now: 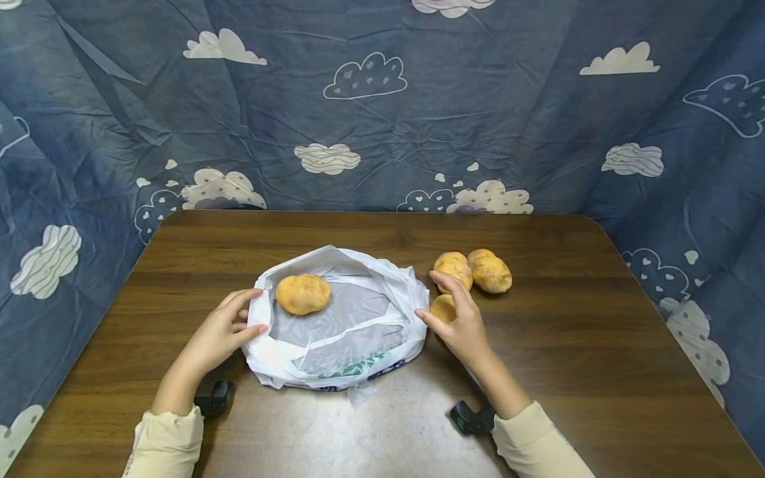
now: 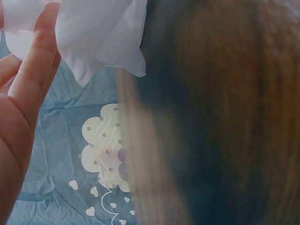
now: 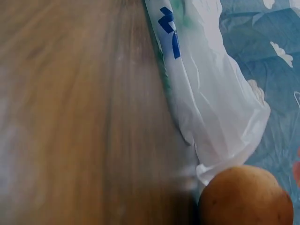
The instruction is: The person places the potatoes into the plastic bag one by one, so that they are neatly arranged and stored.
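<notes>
A white plastic bag (image 1: 352, 325) lies on the table with its mouth spread wide. Inside, toward its left, rests one potato (image 1: 303, 294). My left hand (image 1: 222, 328) holds the bag's left rim, thumb and fingers at its edge; the left wrist view shows a finger against the white plastic. At the bag's right side is my right hand (image 1: 463, 325), thumb and index finger spread apart, the thumb tip by the rim. A second potato (image 1: 443, 309) sits just beyond that hand, partly hidden by it, and fills the lower corner of the right wrist view.
Two more potatoes, a nearer one (image 1: 452, 269) and one to its right (image 1: 490, 271), lie side by side behind my right hand. The brown wooden table (image 1: 597, 345) ends at a blue cloud-patterned cloth (image 1: 370, 126). Black wrist devices (image 1: 472, 418) sit under both forearms.
</notes>
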Demonstrator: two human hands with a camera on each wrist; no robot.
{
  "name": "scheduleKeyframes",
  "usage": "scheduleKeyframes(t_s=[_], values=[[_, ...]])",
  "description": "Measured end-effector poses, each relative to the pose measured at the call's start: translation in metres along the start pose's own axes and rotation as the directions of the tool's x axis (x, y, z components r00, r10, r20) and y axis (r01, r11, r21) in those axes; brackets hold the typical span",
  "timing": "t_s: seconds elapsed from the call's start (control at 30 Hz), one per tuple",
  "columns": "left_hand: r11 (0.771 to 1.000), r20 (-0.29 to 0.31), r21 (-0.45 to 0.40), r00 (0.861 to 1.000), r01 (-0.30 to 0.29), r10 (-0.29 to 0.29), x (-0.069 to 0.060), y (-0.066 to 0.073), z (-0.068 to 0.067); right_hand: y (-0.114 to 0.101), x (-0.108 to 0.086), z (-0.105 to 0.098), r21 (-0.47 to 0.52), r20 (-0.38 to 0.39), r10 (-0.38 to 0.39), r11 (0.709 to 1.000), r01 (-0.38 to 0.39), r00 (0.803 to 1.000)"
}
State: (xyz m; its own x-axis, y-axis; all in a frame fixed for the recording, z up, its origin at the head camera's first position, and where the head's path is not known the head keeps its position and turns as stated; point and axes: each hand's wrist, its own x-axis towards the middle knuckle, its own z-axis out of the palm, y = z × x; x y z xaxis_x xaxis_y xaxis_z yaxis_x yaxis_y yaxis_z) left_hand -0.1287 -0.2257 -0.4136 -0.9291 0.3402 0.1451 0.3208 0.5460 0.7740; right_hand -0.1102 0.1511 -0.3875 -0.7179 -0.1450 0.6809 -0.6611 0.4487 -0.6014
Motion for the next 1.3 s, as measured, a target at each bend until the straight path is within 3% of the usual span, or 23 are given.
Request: scheduleKeyframes(t_s=[0.4,0.63,0.8,1.0,1.3], values=[[1.0,0.001,0.006,1.0,-0.001,0.001,0.0,0.0,0.0,0.012,-0.019,-0.017,-0.02,-0.018,0.063,0.998,-0.063,0.998],[1.0,0.003,0.012,1.0,-0.003,0.003,0.0,-0.001,0.0,0.051,-0.041,-0.021,-0.023,-0.01,0.123,0.992,-0.123,0.992],[1.0,0.002,0.008,1.0,0.002,-0.002,0.0,-0.001,0.0,0.058,-0.051,-0.026,-0.059,-0.007,0.159,0.985,-0.159,0.987],[1.0,0.001,0.01,1.0,0.004,-0.004,-0.001,0.0,0.0,0.047,-0.055,-0.032,-0.022,0.0,0.221,0.975,-0.221,0.975],[1.0,0.0,0.009,1.0,0.01,-0.01,-0.001,0.001,0.0,0.028,-0.054,-0.037,-0.028,0.062,0.349,0.937,-0.348,0.935]])
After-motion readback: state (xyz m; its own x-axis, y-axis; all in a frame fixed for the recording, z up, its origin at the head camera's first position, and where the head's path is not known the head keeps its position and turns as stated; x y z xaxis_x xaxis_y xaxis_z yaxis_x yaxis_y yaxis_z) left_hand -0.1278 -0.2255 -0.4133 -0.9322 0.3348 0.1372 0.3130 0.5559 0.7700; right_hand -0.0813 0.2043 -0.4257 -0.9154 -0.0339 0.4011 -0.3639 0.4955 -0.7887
